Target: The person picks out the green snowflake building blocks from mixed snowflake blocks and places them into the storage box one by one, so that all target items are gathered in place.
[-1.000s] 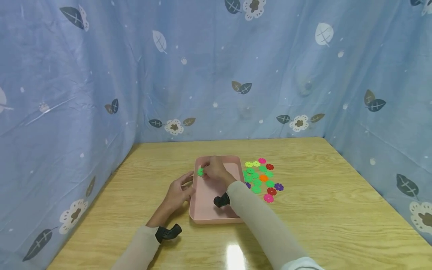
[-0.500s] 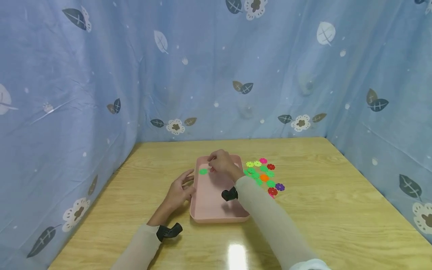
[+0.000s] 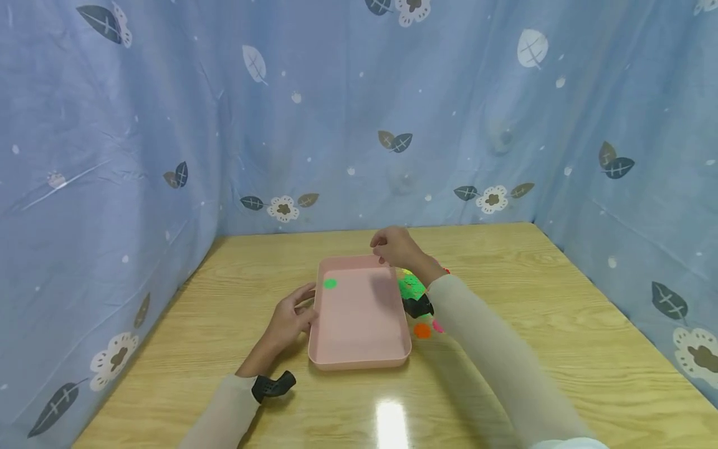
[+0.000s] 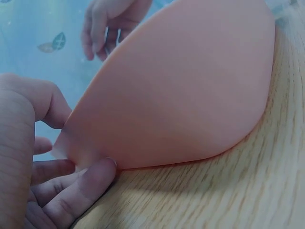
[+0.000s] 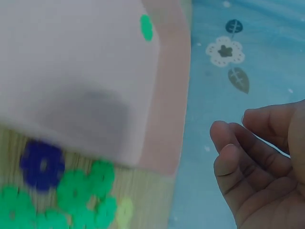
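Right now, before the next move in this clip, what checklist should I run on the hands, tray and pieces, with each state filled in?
1. Tray flat on the table: ok.
2. Left hand at the tray: ok, it touches the left side.
3. Right hand free: ok, fingers loosely curled, nothing held, by the far right corner.
4. Green piece inside: ok, near the far left corner.
5. Loose pieces fully visible from the head: not ok, the right arm covers some.
6. Exact count of loose pieces: cannot tell.
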Available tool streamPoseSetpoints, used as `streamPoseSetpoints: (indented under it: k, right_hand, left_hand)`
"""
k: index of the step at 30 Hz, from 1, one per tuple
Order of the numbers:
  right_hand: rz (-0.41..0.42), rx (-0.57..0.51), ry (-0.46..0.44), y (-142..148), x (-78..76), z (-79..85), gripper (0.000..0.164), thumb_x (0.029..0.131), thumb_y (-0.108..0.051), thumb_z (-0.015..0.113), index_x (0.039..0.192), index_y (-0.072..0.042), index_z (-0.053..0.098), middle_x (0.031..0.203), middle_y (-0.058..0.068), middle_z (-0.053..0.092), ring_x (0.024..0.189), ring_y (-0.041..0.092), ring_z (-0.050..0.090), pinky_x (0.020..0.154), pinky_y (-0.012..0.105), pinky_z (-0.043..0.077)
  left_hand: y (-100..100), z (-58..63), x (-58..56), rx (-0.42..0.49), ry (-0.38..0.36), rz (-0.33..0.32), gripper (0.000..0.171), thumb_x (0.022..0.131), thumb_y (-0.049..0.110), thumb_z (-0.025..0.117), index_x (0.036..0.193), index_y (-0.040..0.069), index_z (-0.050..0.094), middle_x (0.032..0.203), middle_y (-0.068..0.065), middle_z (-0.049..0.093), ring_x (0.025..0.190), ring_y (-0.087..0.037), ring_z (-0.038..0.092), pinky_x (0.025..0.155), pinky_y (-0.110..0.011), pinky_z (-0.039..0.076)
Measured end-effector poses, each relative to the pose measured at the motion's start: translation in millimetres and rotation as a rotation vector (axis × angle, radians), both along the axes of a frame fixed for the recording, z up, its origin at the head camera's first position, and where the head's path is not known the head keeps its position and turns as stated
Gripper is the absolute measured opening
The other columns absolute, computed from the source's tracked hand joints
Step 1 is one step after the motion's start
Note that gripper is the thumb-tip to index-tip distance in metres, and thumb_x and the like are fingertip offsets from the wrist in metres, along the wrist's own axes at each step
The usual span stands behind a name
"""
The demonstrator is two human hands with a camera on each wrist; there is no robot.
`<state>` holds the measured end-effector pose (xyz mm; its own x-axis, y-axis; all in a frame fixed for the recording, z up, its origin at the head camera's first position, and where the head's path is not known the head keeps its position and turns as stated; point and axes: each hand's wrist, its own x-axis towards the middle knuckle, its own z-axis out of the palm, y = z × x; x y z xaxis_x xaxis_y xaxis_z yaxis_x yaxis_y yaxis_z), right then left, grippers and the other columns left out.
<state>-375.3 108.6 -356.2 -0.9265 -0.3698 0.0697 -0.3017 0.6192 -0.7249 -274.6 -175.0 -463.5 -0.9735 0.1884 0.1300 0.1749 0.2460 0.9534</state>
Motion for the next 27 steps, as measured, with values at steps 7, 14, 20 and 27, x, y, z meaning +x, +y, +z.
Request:
streamPoseSetpoints:
  k: [7,14,20,27]
  right_hand:
    - [0.020,0.125,0.072,30,6.5,2.3,0.023,0.098,-0.006,0.059,0.116,0.003,0.068,0.106,0.019,0.071,0.086,0.033,0.073,0.074,0.036,0.060]
    - [0.011,0.318,0.125,73,12.1,-13.1,0.024,0.092,-0.002,0.061,0.112,0.005,0.072,0.109,0.020,0.071,0.095,0.034,0.067,0.085,0.047,0.057]
    - [0.013,0.406,0.129,97,13.6,-25.5,0.019,0.087,0.001,0.060,0.099,0.006,0.074,0.096,0.018,0.071,0.081,0.028,0.061,0.081,0.047,0.057]
    - [-0.087,0.449,0.014,109,14.2,-35.1,0.014,0.092,-0.011,0.066,0.080,-0.004,0.067,0.076,0.006,0.059,0.069,0.021,0.050,0.065,0.034,0.047]
  left_hand:
    - [-2,0.8,-0.9,-0.004,0.015,-0.007,0.065,0.092,0.002,0.058,0.154,0.001,0.039,0.151,-0.026,0.047,0.091,-0.031,0.073,0.061,-0.031,0.060]
    - [1,8.4,0.8,-0.042,0.006,-0.008,0.063,0.092,-0.001,0.056,0.153,-0.002,0.039,0.150,-0.027,0.047,0.093,-0.035,0.072,0.061,-0.027,0.059]
    - [2,8.4,-0.7,-0.054,0.016,-0.001,0.064,0.093,0.001,0.056,0.154,0.001,0.039,0.151,-0.026,0.047,0.095,-0.034,0.072,0.062,-0.028,0.059]
    - [-3,0.6,-0.9,-0.016,0.012,0.001,0.064,0.092,0.003,0.059,0.154,0.005,0.042,0.150,-0.023,0.049,0.093,-0.030,0.072,0.062,-0.032,0.060]
